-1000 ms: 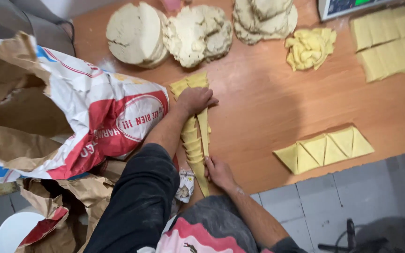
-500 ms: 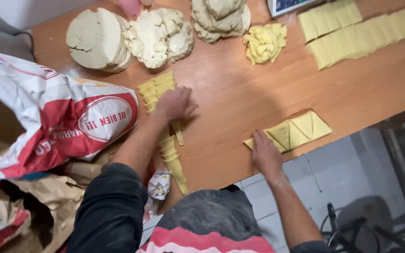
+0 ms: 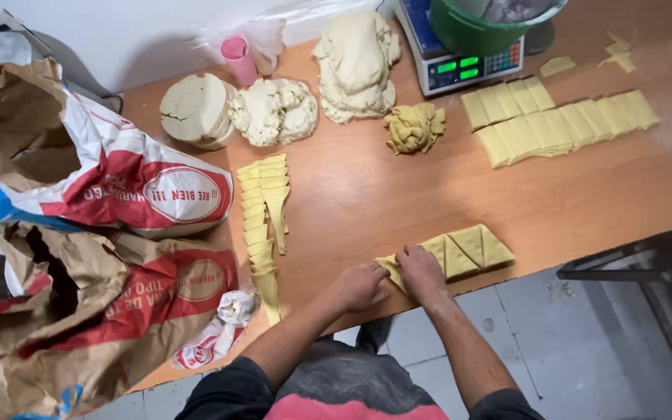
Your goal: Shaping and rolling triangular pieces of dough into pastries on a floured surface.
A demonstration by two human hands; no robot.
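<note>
1. The left hand [image 3: 359, 285] and the right hand [image 3: 420, 272] are close together at the near edge of the counter [image 3: 367, 194]. Both press with bent fingers on the left end of a row of yellow dough triangles [image 3: 460, 250]. The hands are half closed on the dough; I cannot tell if a piece is already lifted.
2. The dough triangles look thin, soft and light. I judge they bend and stretch easily, so it is better to take one by its wide edge with flat fingers, not by the thin point, which may tear.
3. To the left, a long stack of cut dough strips [image 3: 264, 222] lies on the counter, well apart from the hands.
4. At the far side are pale dough lumps [image 3: 274, 113], a small yellow scrap pile [image 3: 414, 128], a pink cup [image 3: 239, 58], a scale [image 3: 468, 66] with a green bucket [image 3: 491, 23] on it, and rows of yellow dough rectangles [image 3: 558, 124].
5. The counter is smooth brown wood, a little dusty with flour at the right.
6. Paper flour sacks [image 3: 110, 233] lean at the left. A tiled floor [image 3: 554, 350] shows below.
</note>
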